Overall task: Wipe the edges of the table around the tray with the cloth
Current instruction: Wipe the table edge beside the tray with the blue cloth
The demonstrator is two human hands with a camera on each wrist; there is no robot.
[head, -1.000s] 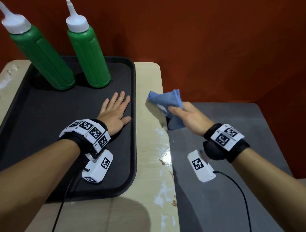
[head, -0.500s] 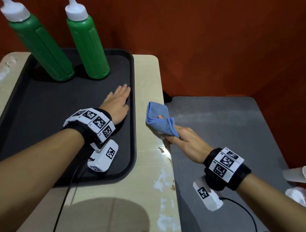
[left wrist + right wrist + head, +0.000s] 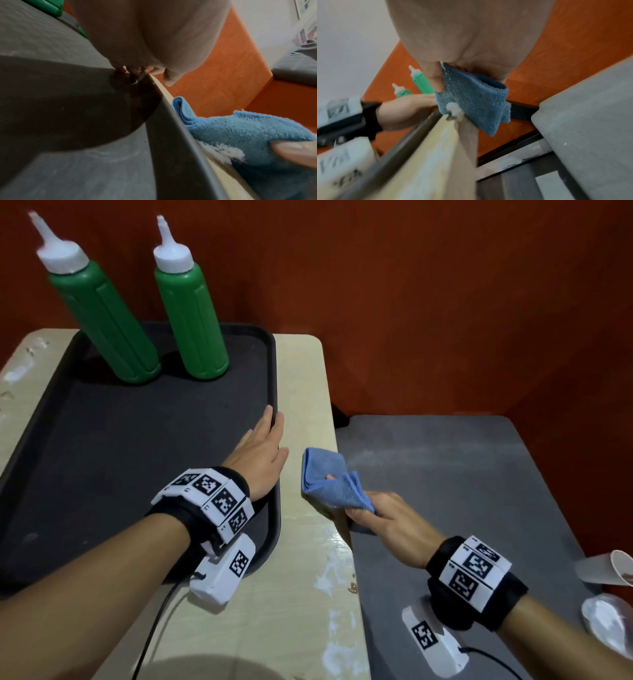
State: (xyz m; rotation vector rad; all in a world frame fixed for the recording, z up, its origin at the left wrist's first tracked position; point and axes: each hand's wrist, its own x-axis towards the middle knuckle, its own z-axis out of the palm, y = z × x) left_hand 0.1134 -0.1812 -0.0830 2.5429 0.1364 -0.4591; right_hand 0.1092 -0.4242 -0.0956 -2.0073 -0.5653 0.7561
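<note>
The cloth (image 3: 334,482) is blue terry with a fuzzy, looped pile, and a white clump clings to it. The tray (image 3: 113,446) is dark matt plastic, finely grained, with a smooth rim. The desk (image 3: 301,392) top looks like pale wood-pattern laminate, faintly glossy, smeared with white patches. The two bottles (image 3: 190,306) are green ribbed plastic with smooth white caps.

- Tray (image 3: 144,474) lies on the tabletop (image 3: 301,392).
- Two bottles (image 3: 191,313) stand at the tray's 12 o'clock end.
- Cloth (image 3: 330,479) at the tray's 3 o'clock, seemingly on the tabletop's edge.
</note>
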